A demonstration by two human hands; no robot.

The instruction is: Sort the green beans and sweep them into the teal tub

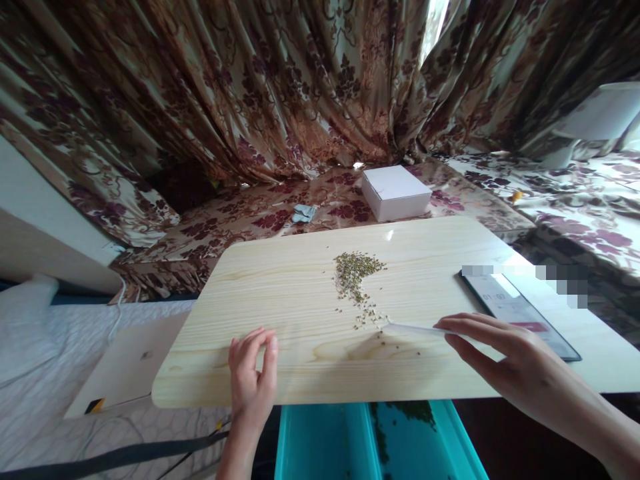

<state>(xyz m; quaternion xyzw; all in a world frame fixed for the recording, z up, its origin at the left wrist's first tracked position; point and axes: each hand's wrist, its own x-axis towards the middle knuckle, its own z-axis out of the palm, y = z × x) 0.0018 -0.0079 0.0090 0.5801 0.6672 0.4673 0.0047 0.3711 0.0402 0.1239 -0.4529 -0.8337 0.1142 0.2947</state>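
My right hand (493, 350) pinches the end of a thin, pale, translucent strip (415, 328), seen nearly edge-on. Its far end reaches the near edge of a scattered pile of small green beans (353, 272) on the light wooden table (260, 280). A few loose beans lie around the strip. At the table's near left edge is my left hand (253, 363), fingers curled and the thumb and forefinger tips close together, with nothing visible in it. Below the table edge stands a turquoise two-part bin (370, 440); green beans lie in its right compartment.
A phone (520, 313) lies on the table's right side, beside my right hand. Behind the table, a white box (396, 192) and a light blue cloth (303, 213) rest on a flowered cover. A white lamp (600, 113) stands far right. Patterned curtains (300, 87) hang behind.
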